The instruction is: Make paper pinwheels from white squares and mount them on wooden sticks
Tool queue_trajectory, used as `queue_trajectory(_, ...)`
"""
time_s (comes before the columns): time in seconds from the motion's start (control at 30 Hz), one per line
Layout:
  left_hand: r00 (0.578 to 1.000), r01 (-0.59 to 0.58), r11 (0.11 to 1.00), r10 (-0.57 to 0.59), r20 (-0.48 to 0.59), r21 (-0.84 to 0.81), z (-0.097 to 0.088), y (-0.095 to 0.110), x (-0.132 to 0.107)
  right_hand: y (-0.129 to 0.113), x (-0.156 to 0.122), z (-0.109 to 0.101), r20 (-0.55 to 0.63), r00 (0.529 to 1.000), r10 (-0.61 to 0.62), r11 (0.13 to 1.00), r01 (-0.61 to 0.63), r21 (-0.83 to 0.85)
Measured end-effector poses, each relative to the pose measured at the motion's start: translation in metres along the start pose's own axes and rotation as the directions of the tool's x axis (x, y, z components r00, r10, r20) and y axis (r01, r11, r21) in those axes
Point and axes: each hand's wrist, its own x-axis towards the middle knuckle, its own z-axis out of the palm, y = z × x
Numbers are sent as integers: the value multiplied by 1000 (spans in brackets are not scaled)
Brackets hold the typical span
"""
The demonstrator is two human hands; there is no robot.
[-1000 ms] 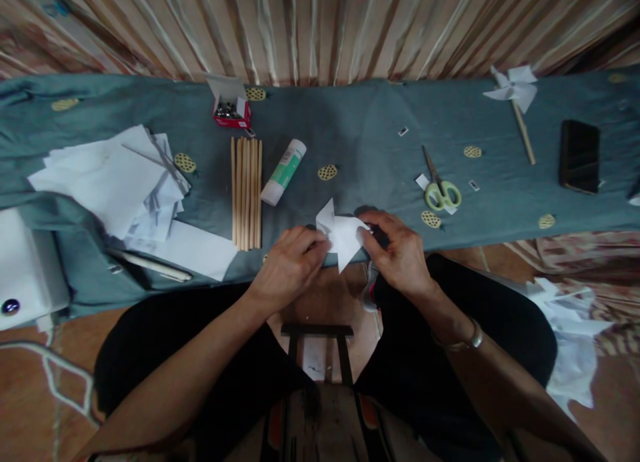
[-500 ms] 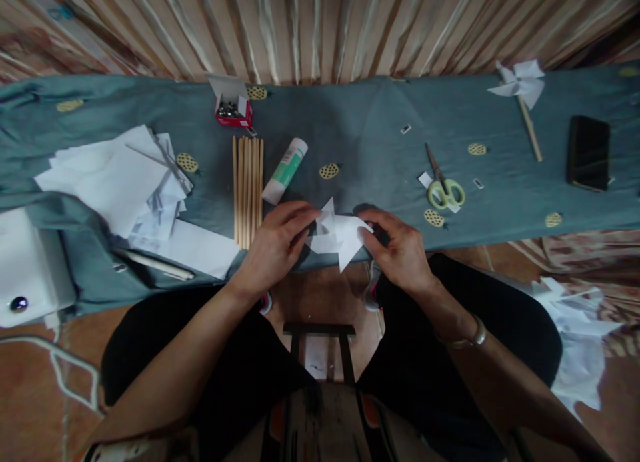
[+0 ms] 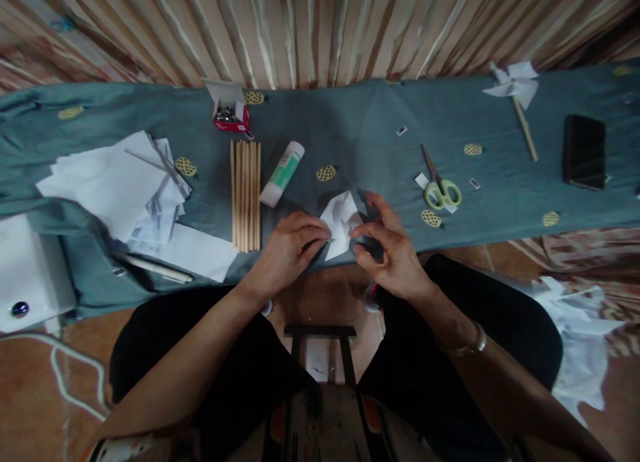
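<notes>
A white paper pinwheel (image 3: 341, 221) with folded blades is held at the table's front edge. My left hand (image 3: 283, 249) pinches its left corner between thumb and fingers. On the other side, my right hand (image 3: 395, 259) has its fingers apart, with the fingertips close to the right blade; I cannot tell whether they touch it. Just beyond my left hand lie a glue stick (image 3: 283, 174) with a green label and a row of wooden sticks (image 3: 245, 195). To the right are green-handled scissors (image 3: 440, 185), open-bladed or not I cannot make out.
Stacked white paper (image 3: 107, 175) and a pen (image 3: 153, 267) lie left, near a white device (image 3: 30, 269). A red box of small metal pieces (image 3: 231, 115) stands behind. At right are a pinwheel on a stick (image 3: 515, 85), a black phone-like object (image 3: 584, 152) and a paper pile (image 3: 580, 345).
The pinwheel has turned in my hands. My right hand has loosened from its right blade and spread its fingers, while my left hand has shifted slightly right with its pinch.
</notes>
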Motion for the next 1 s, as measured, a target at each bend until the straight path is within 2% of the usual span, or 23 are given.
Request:
queue_trajectory(0.17, 999, 25, 999, -27, 34, 37, 2, 6, 0, 2, 3, -2, -59, 998, 30, 999, -32, -23)
queue_trajectory(0.27, 999, 34, 999, -35, 11, 27, -1, 10, -1, 2, 5, 0, -82, 997, 11, 999, -14, -31)
queue_trajectory(0.33, 998, 25, 999, -23, -54, 36, -8, 10, -1, 2, 6, 2, -92, 996, 4, 999, -7, -36)
queue_trajectory(0.43, 969, 31, 988, 8, -248, 150, -23, -2, -1, 2, 9, 3, -109, 994, 19, 999, -24, -41)
queue_trajectory(0.47, 949, 65, 974, 6, -316, 216, -29, -8, 0, 1, 10, 3, -111, 993, 26, 999, -30, -38)
queue_trajectory(0.53, 920, 210, 919, -71, -385, 332, -36, -23, 3, -1, 12, 2, -110, 993, 38, 999, -41, -28)
queue_trajectory(0.6, 916, 325, 858, -180, -359, 398, -39, -36, 9, -4, 15, 2, -102, 994, 49, 999, -51, -16)
queue_trajectory(0.7, 921, 371, 820, -267, -282, 435, -37, -46, 19, -9, 19, 3, -106, 993, 57, 998, -57, 6)
queue_trajectory(0.77, 911, 389, 839, -290, -294, 380, -36, -44, 25, -11, 24, 4, -117, 990, 77, 997, -73, 40)
queue_trajectory(0.87, 901, 354, 928, -305, -307, 119, -34, -29, 28, -13, 35, 1, -130, 978, 166, 974, -142, 178)
queue_trajectory(0.93, 919, 284, 949, -310, -241, -137, -30, -16, 25, -14, 42, -3, -97, 963, 250, 912, -201, 356)
queue_trajectory(1.0, 926, 264, 892, -341, -164, -368, -26, -5, 21, -14, 48, -9, -14, 949, 315, 805, -259, 534)
